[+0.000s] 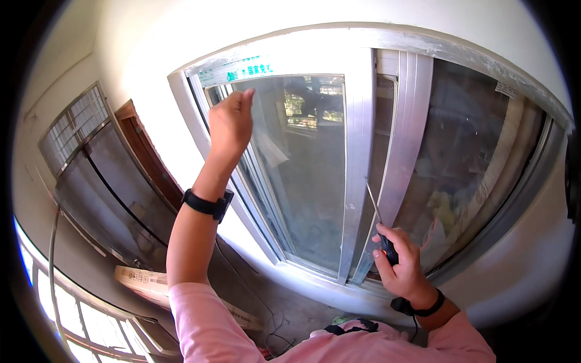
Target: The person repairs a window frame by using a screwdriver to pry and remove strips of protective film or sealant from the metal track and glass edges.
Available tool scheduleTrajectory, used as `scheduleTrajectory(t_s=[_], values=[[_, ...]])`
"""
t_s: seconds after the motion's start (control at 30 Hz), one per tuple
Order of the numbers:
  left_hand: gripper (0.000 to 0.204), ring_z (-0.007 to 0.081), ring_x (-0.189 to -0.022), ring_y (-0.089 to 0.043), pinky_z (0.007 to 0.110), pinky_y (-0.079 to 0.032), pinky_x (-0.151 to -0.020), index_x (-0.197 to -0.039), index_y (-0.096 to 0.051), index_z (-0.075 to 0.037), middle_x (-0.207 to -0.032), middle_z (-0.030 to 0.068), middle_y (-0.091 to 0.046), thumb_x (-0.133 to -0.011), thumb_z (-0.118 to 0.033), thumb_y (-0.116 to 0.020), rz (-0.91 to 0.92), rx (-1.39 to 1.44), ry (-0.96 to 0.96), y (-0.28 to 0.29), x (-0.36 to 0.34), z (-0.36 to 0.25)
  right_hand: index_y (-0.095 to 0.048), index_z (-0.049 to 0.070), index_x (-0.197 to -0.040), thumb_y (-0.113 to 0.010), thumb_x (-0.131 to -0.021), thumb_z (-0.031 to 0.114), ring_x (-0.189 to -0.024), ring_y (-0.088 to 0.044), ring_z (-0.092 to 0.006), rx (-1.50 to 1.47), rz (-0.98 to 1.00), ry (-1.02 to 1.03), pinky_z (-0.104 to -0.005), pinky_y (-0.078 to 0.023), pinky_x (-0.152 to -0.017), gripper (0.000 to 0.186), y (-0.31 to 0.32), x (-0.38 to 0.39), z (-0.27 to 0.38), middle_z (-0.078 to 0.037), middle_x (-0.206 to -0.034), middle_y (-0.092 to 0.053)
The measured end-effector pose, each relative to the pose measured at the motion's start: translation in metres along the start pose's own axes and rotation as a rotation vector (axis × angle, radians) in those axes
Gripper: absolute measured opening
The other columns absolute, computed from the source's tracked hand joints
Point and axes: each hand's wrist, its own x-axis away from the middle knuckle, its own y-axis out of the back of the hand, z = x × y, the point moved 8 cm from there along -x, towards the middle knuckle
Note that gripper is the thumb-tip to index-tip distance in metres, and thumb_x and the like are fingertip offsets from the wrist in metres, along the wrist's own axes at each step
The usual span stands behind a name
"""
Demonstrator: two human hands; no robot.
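My right hand (400, 263) is wrapped round the dark handle of a screwdriver (373, 202). Its long thin metal shaft slants up and left, with the tip at the edge of the window sash's upright rail (358, 151). Whether the tip touches the metal I cannot tell. Raised at the upper left of the sliding window (302, 199), my left hand (231, 121) is closed, its back toward me. What its fingers hold, if anything, is hidden. Both wrists wear dark bands.
A second glass pane (466, 151) sits to the right in the aluminium frame (411, 139). At left lean dark panels (115, 181) beside a brown door frame (145, 145). A long cardboard box (142, 283) lies below, near a thin cable (251, 293) on the floor.
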Motion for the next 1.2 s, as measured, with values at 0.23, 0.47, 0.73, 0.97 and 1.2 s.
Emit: scheduleTrajectory(t_s=[0.23,0.47,0.73,0.97,1.2], values=[[0.036,0.0402,-0.062,-0.059,0.048,-0.046,-0.057,-0.067,-0.055,-0.003,-0.067,0.0205,-0.060,-0.094,-0.027,-0.056,0.122,-0.386,-0.036,-0.006,0.020,0.042,-0.053,-0.002,-0.124,-0.061,-0.080,-0.006,-0.069,-0.056,-0.0178,-0.003,-0.042,-0.112,-0.0269,-0.046,-0.061,0.044,0.021,0.017,-0.010,-0.014,-0.095,-0.061],[0.049,0.0364,-0.097,-0.064,0.046,-0.051,-0.084,-0.106,-0.064,0.004,-0.104,0.0217,-0.067,-0.078,-0.034,-0.076,0.933,-0.715,0.439,-0.011,0.105,0.133,-0.053,-0.003,-0.124,-0.062,-0.080,-0.005,-0.069,-0.056,-0.0168,0.017,-0.097,-0.170,-0.0264,-0.046,-0.062,0.045,0.043,0.032,-0.026,-0.014,-0.095,-0.061],[0.022,0.0254,-0.083,-0.057,0.038,-0.047,-0.071,-0.094,-0.070,-0.008,-0.090,0.0061,-0.066,-0.073,-0.006,-0.074,-0.074,-0.135,-0.515,-0.011,0.006,-0.052,-0.052,-0.003,-0.125,-0.063,-0.080,-0.005,-0.066,-0.053,-0.0138,0.003,-0.077,-0.133,-0.0244,-0.045,-0.060,0.046,0.038,0.029,-0.021,-0.013,-0.095,-0.060],[0.019,0.0228,-0.078,-0.058,0.035,-0.048,-0.070,-0.087,-0.070,-0.009,-0.085,0.0041,-0.066,-0.070,-0.003,-0.076,-0.229,-0.108,-0.753,-0.020,-0.012,-0.076,-0.051,-0.003,-0.126,-0.062,-0.080,-0.006,-0.067,-0.051,-0.0110,0.068,-0.133,-0.175,-0.0241,-0.045,-0.060,0.048,0.061,0.044,-0.025,-0.011,-0.099,-0.060],[0.019,0.0243,-0.082,-0.059,0.035,-0.047,-0.071,-0.085,-0.068,-0.011,-0.088,0.0029,-0.066,-0.070,-0.001,-0.072,-0.272,-0.129,-0.769,-0.026,-0.009,-0.069,-0.052,-0.003,-0.125,-0.062,-0.079,-0.006,-0.069,-0.051,-0.0118,0.111,-0.187,-0.202,-0.0247,-0.045,-0.062,0.047,0.074,0.046,-0.031,-0.011,-0.098,-0.060]])
